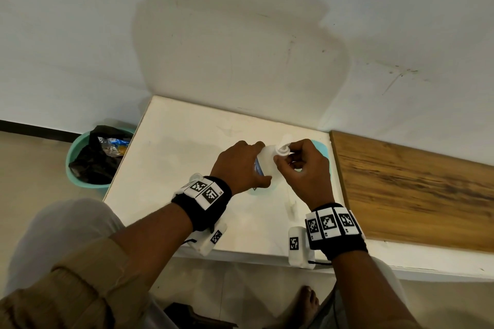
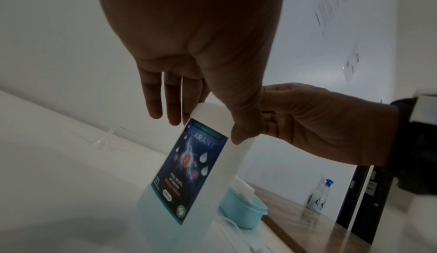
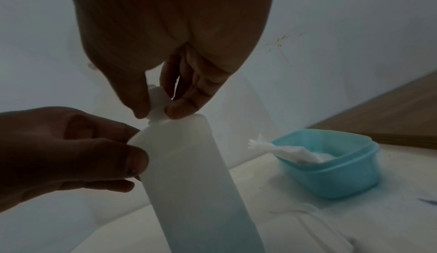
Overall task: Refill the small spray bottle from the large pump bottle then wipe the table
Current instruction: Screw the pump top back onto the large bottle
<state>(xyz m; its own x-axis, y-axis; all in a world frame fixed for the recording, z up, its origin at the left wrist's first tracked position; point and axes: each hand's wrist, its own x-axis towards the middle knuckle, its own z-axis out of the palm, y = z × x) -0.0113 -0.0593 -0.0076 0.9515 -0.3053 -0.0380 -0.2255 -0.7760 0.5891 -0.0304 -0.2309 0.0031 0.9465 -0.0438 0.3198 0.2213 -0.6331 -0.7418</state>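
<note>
White pump bottle (image 1: 264, 160) stands on the table (image 1: 171, 157), left hand (image 1: 238, 165) gripping its body, right hand (image 1: 302, 165) pinching the pump collar (image 3: 157, 107). Seemingly still being opened; refilling and wiping remain. Tissue (image 3: 283, 152) waits in the tub (image 3: 335, 174).

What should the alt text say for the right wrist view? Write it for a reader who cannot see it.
The right hand pinches the white pump top of the large pump bottle, while the left hand grips the bottle's shoulder. The bottle stands on the white table; beside it sits a teal tub holding a white cloth.
</note>
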